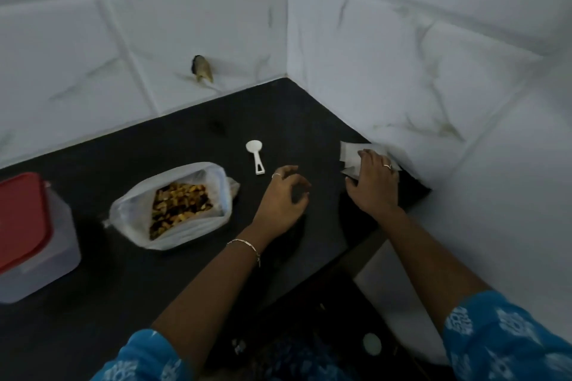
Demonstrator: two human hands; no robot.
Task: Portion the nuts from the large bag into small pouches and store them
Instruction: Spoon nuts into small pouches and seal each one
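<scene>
Large bag of nuts lying mid-counter, mouth open upward, long axis slanting toward back right corner. Left hand hovering empty, fingers curled apart. Right hand pressed flat on small pouches at right edge.

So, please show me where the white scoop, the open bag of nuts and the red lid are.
white scoop (255, 155): head view, on its handle.
open bag of nuts (181, 209): head view, on the nuts inside.
red lid (21, 219): head view, on its top face.
</scene>
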